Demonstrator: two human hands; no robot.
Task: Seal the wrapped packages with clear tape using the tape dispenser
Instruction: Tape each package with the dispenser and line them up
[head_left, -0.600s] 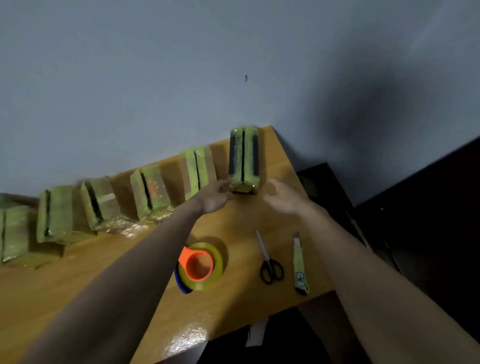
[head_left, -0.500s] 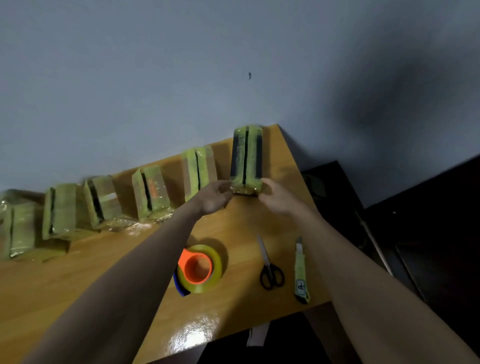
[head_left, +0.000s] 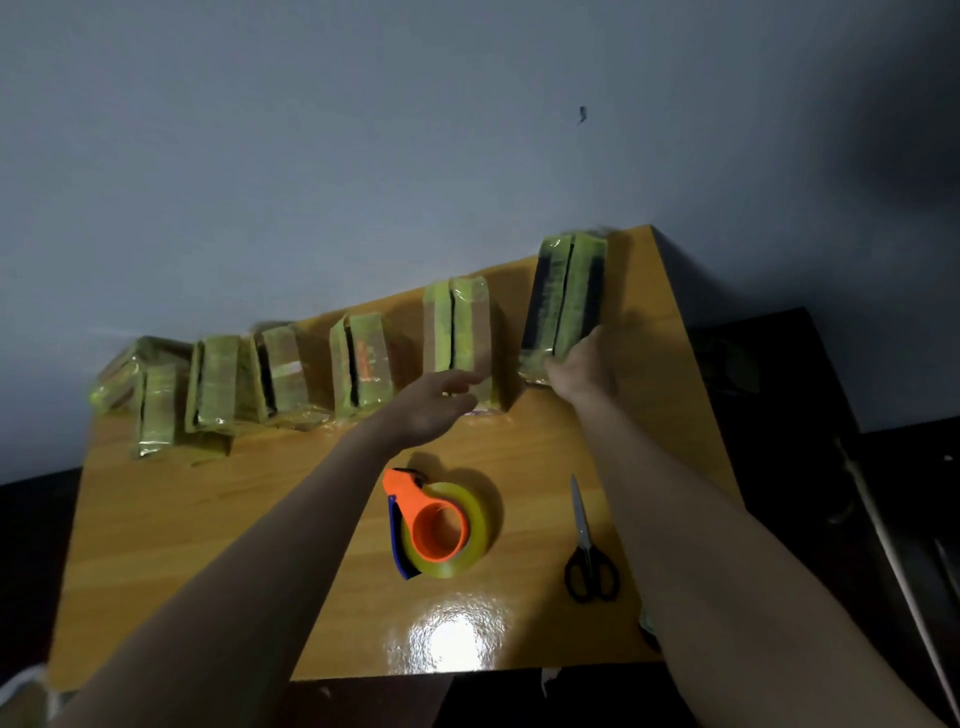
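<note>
Yellow-green taped package upright, right hand gripping it, left hand relaxed.

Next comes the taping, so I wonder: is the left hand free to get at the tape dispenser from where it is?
Probably yes. The left hand hovers open, holding nothing, and the tape dispenser lies on bare table just nearer the person than it, with nothing between. The right hand is busy gripping the end package.

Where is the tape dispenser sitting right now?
In the head view the tape dispenser lies on the wooden table near its front edge, between the person's forearms, untouched. The scissors lie to its right.
</note>
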